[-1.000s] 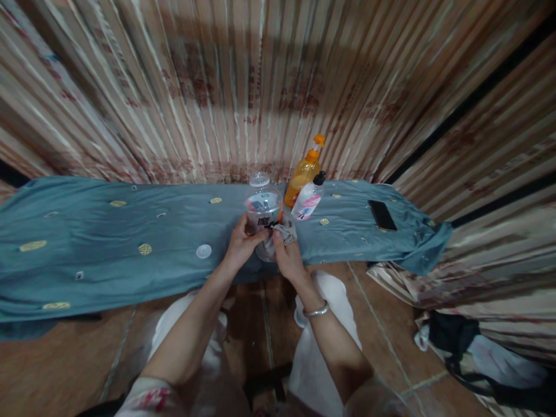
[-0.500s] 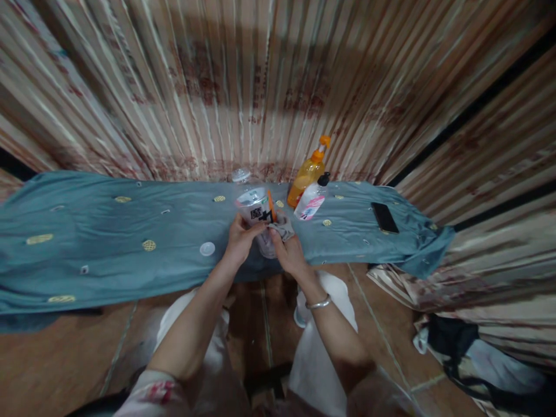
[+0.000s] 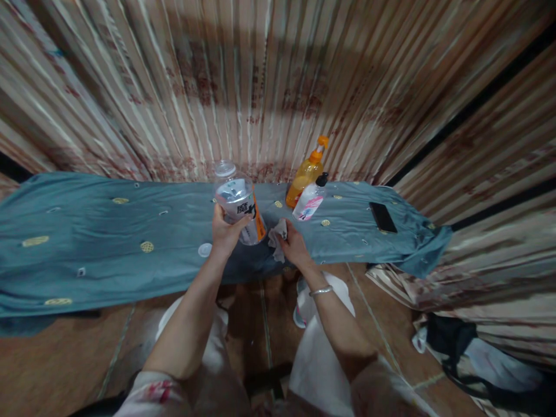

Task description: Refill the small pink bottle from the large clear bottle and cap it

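My left hand (image 3: pixel 226 231) is wrapped round a clear plastic bottle (image 3: pixel 237 194) with a white and orange label. The bottle leans slightly to the left, its open-looking neck pointing up and away from me. In my right hand (image 3: pixel 296 244) is a crumpled, greyish tissue (image 3: pixel 278 237), pinched between thumb and fingers just right of the bottle and apart from it. A small round whitish cap (image 3: pixel 205 249) lies on the cloth left of my left hand.
A blue-green cloth (image 3: pixel 108 231) with yellow patterns covers the long table. Beyond my right hand stand an orange pump bottle (image 3: pixel 304 176) and a white bottle with a black top (image 3: pixel 310 200). Farther right lies a black phone (image 3: pixel 383 217). Pleated curtains (image 3: pixel 260 87) hang behind.
My hands have moved apart. The bottle has shifted left with my left hand, while my right hand has drawn the tissue off its side and lower.
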A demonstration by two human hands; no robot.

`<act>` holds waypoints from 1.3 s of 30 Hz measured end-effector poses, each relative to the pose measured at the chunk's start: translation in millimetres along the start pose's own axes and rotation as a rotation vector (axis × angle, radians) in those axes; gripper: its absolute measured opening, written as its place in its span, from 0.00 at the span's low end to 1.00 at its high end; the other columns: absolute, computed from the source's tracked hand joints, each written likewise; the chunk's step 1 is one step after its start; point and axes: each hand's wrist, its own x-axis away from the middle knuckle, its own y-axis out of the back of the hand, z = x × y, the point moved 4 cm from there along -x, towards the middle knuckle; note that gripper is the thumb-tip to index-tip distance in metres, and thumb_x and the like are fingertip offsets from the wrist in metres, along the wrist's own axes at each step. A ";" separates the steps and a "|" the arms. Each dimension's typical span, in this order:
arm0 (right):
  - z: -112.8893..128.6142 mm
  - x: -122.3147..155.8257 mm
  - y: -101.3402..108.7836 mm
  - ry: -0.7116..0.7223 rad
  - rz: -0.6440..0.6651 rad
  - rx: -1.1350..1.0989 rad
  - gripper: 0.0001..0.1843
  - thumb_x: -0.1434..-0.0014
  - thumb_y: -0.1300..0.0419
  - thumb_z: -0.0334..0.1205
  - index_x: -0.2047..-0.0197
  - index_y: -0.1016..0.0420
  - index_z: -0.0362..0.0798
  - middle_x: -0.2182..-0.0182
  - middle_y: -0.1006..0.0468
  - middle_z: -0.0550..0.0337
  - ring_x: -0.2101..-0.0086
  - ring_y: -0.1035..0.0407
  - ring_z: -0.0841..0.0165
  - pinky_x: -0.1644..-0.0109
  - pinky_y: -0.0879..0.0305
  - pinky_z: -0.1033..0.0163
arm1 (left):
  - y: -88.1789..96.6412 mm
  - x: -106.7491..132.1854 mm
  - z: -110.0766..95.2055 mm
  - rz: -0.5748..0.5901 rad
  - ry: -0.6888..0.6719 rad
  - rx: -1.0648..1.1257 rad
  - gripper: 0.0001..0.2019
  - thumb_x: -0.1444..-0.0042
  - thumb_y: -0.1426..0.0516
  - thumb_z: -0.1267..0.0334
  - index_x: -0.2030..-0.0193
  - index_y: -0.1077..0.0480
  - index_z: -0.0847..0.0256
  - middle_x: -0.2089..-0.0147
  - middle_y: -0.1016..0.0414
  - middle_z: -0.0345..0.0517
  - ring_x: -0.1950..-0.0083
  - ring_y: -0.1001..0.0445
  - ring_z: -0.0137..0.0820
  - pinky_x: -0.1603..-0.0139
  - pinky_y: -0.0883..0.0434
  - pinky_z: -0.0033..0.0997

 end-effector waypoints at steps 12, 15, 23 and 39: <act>18.6 37.4 -9.6 0.081 0.208 0.431 0.36 0.35 0.30 0.35 0.25 0.24 0.47 0.23 0.27 0.35 0.24 0.33 0.45 0.20 0.37 0.33 | 23.8 -2.4 -7.3 -0.026 -0.074 -0.109 0.40 0.66 0.19 0.51 0.47 0.28 0.53 0.48 0.18 0.43 0.46 0.17 0.42 0.53 0.19 0.33; 37.7 55.9 -33.8 0.204 0.307 0.463 0.26 0.28 0.37 0.35 0.29 0.20 0.49 0.32 0.17 0.40 0.34 0.21 0.52 0.26 0.28 0.42 | 39.5 -9.7 -15.6 -0.111 -0.147 -0.126 0.38 0.63 0.19 0.55 0.45 0.28 0.52 0.45 0.18 0.43 0.42 0.17 0.41 0.46 0.18 0.35; 78.0 46.5 -128.9 0.233 0.518 0.530 0.13 0.22 0.41 0.35 0.48 0.13 0.50 0.50 0.08 0.47 0.48 0.14 0.57 0.42 0.22 0.56 | 77.6 -22.7 -26.9 -0.217 -0.201 -0.155 0.38 0.59 0.20 0.54 0.44 0.32 0.52 0.41 0.21 0.47 0.36 0.20 0.45 0.34 0.20 0.45; 76.4 43.4 -123.9 0.122 0.446 0.278 0.13 0.31 0.31 0.39 0.45 0.21 0.47 0.48 0.10 0.45 0.48 0.14 0.56 0.40 0.21 0.53 | 80.1 -16.7 -28.4 -0.193 -0.200 -0.257 0.37 0.56 0.22 0.54 0.41 0.33 0.52 0.39 0.19 0.50 0.37 0.16 0.46 0.36 0.16 0.47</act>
